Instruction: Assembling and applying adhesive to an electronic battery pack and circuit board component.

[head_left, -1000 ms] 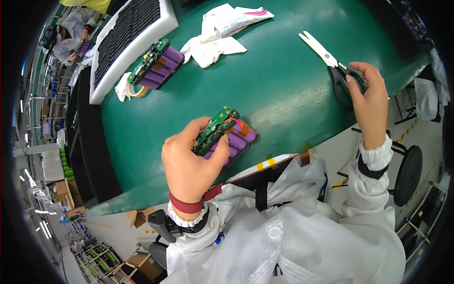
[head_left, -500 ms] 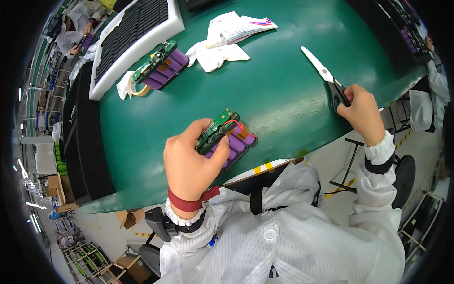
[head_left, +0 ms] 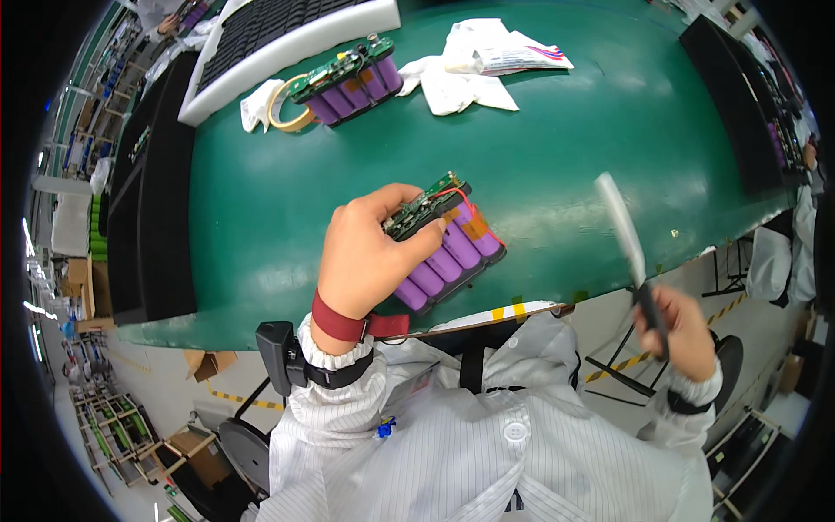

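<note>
My left hand is closed round a battery pack of purple cells with a green circuit board along its top. The pack is tilted at the table's near edge, its cells facing me, with a red wire and amber tape at its right end. Off to the right, my right hand grips a pair of scissors by the black handles. Their white blades point up and away, look closed, and are smeared by motion. Fingers of the right hand are partly blurred.
A second purple battery pack stands at the far left beside a roll of tan tape. White wipes and their packet lie farther back. A white foam tray holds rows of black parts. Black bins flank the green table.
My right hand has lifted the scissors off the table and drawn them toward me, past the near edge. The left-hand pack has turned to show more of its cells. The view has shifted.
</note>
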Demonstrator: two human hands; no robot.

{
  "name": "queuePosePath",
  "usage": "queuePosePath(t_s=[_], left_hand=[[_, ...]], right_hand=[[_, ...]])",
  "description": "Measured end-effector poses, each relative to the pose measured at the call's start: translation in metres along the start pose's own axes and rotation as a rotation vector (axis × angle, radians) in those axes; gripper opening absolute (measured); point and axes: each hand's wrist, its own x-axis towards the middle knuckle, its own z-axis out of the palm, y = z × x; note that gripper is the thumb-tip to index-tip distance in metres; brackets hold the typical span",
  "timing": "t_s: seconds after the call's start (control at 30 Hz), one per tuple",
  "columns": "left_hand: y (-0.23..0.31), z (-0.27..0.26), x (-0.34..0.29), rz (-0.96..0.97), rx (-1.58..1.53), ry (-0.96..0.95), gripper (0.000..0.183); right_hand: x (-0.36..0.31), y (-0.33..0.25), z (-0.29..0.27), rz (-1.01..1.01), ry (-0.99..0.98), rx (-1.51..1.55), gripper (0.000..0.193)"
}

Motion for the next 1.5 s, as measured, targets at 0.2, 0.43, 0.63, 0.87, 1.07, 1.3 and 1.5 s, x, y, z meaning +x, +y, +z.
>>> queuePosePath(t_s=[0.2,0.43,0.63,0.87,1.07,1.3,1.5], left_hand=[[-0.003,-0.002,-0.001,-0.003,-0.017,-0.037,0.029],[-0.005,0.000,-0.002,-0.011,-0.041,-0.052,0.028],[-0.007,0.000,-0.002,-0.004,-0.051,-0.044,0.028],[-0.008,-0.002,-0.005,-0.026,-0.073,-0.047,0.027],[-0.012,-0.001,-0.005,-0.028,-0.114,-0.068,0.029],[-0.009,-0.003,-0.006,-0.056,-0.147,-0.082,0.028],[-0.007,-0.001,-0.009,-0.058,-0.146,-0.062,0.027]], right_hand=[[0.011,0.013,0.054,-0.083,-0.467,0.068,0.069],[0.028,0.005,0.082,-0.092,-0.406,-0.119,0.049],[0.032,0.000,0.094,-0.164,-0.309,-0.204,0.048],[0.032,-0.005,0.097,-0.119,-0.252,-0.356,0.060],[0.035,-0.003,0.102,-0.309,-0.174,-0.473,0.057],[0.027,-0.009,0.089,-0.529,-0.012,-0.503,0.050],[0.064,-0.019,0.025,-0.333,0.926,-0.912,0.049]])
